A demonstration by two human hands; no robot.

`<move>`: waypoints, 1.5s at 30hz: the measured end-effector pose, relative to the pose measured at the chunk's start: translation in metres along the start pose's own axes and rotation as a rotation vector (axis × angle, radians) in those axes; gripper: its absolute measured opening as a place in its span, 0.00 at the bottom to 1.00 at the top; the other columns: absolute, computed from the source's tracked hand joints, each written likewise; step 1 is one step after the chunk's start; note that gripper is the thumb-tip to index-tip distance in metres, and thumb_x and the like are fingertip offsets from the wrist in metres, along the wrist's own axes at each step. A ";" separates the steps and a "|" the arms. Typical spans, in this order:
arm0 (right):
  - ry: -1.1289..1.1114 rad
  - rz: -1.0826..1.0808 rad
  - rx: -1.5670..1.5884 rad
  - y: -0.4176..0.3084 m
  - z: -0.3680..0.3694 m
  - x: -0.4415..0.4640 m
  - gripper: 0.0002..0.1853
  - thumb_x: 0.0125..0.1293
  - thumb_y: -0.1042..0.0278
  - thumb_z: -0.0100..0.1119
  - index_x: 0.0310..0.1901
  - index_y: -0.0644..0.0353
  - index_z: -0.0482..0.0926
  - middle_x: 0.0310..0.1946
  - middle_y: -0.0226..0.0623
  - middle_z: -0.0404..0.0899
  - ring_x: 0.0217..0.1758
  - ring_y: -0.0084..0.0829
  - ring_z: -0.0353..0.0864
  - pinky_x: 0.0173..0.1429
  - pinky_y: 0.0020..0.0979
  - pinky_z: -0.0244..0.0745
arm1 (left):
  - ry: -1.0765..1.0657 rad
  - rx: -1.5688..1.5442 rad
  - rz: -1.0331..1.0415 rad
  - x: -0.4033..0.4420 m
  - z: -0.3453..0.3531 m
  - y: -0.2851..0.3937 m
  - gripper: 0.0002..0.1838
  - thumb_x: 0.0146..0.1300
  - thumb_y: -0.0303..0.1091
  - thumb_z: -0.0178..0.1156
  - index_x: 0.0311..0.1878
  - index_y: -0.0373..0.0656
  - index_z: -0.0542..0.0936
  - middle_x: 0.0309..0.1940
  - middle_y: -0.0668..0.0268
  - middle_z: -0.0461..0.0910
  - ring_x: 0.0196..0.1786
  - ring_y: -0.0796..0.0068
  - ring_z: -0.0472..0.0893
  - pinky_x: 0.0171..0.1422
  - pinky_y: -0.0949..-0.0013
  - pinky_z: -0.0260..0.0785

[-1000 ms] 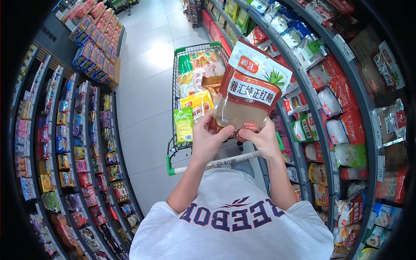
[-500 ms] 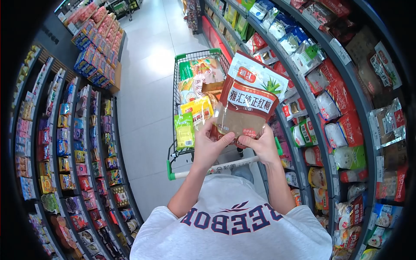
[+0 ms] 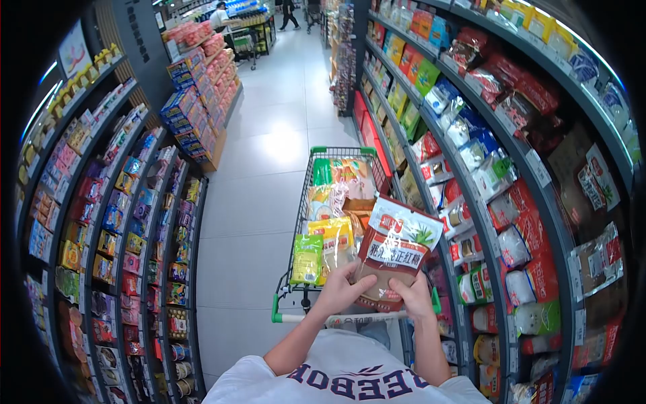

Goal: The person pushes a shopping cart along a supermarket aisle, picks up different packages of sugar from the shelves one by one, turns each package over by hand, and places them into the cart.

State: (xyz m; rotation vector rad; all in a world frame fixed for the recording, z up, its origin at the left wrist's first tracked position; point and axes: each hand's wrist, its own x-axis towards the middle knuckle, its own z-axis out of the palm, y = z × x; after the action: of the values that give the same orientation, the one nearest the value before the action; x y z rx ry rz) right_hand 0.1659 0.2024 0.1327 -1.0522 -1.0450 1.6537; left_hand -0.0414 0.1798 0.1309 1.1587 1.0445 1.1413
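A brown and white pouch (image 3: 393, 249) with a green plant picture is held upright, front towards me, over the near right part of the cart. My left hand (image 3: 344, 289) grips its lower left edge, thumb on the front. At its lower right, my right hand (image 3: 413, 294) has its thumb pressed on the front too. Behind the pouch stands the shopping cart (image 3: 301, 252), with a green bag (image 3: 307, 259), a yellow bag (image 3: 330, 232) and several other packages inside. The cart's handle (image 3: 296, 318) runs below my hands.
Shelves of bagged goods (image 3: 531, 296) rise close on the right. Snack shelves (image 3: 128, 256) line the left, with stacked blue boxes (image 3: 188, 111) beyond. Far up the aisle, a person in dark clothes (image 3: 289, 15) walks, and a person in white (image 3: 219, 18) stands near another cart (image 3: 243, 44).
The view has tilted up, so the cart, hands and pouch sit lower and more of the far aisle shows, with two people. Both hands still hold the pouch.
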 end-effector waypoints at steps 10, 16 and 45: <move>0.133 -0.055 0.089 0.010 -0.011 0.014 0.20 0.66 0.71 0.69 0.57 0.63 0.76 0.45 0.35 0.85 0.39 0.22 0.85 0.44 0.25 0.82 | 0.039 -0.172 -0.053 0.002 -0.006 -0.016 0.22 0.76 0.32 0.57 0.69 0.36 0.71 0.55 0.62 0.81 0.49 0.77 0.83 0.51 0.71 0.79; 0.353 -0.057 0.297 0.015 -0.017 0.018 0.15 0.68 0.68 0.68 0.53 0.59 0.76 0.34 0.28 0.81 0.29 0.15 0.76 0.36 0.21 0.75 | 0.168 -0.172 -0.074 0.006 -0.023 -0.005 0.21 0.78 0.35 0.53 0.70 0.40 0.71 0.60 0.60 0.79 0.52 0.73 0.84 0.51 0.71 0.80; 0.088 0.551 0.253 0.098 -0.004 -0.066 0.19 0.78 0.63 0.53 0.62 0.68 0.72 0.56 0.40 0.81 0.57 0.26 0.82 0.62 0.29 0.78 | -0.230 0.146 -0.781 -0.074 -0.035 -0.096 0.26 0.78 0.55 0.49 0.39 0.40 0.80 0.23 0.71 0.77 0.20 0.84 0.70 0.23 0.77 0.63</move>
State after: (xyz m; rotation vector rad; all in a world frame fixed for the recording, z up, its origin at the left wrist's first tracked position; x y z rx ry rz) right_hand 0.1627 0.1162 0.0518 -1.2988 -0.4864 2.0840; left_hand -0.0749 0.1070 0.0332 0.8345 1.2504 0.3152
